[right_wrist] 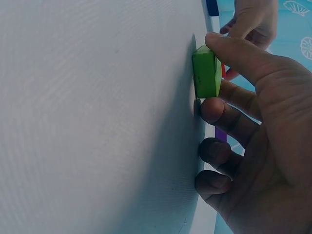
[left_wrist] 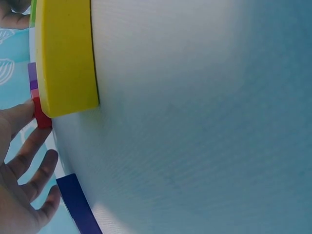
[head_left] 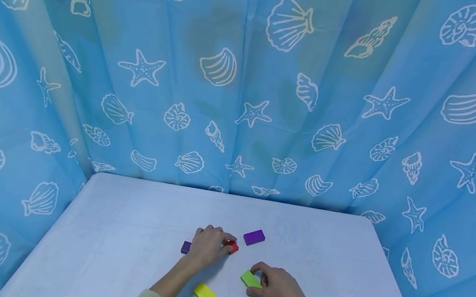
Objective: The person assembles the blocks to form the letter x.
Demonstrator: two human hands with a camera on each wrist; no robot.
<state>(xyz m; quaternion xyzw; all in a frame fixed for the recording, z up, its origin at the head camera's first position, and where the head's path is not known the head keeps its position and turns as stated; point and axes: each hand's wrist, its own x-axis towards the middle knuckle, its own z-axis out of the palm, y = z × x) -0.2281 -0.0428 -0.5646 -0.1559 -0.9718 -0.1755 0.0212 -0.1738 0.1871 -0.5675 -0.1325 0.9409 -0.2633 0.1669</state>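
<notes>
My left hand (head_left: 208,247) pinches a small red block (head_left: 231,247) between thumb and index finger, low over the white table. In the left wrist view the red block (left_wrist: 42,114) shows between the fingertips while the other fingers spread loosely. To the right and closer to me, my right hand (head_left: 281,289) grips a light green block (head_left: 251,279) by its sides. The right wrist view shows that green block (right_wrist: 206,73) held between thumb and fingers, just at the tabletop. Part of each held block is hidden by fingers.
A yellow block (head_left: 206,296) lies between the forearms. Beyond the hands rests a purple block (head_left: 254,237). Left of the left hand sits a dark purple block (head_left: 185,247), partly covered by it. A blue shell-patterned curtain (head_left: 231,132) surrounds the white table (head_left: 128,214).
</notes>
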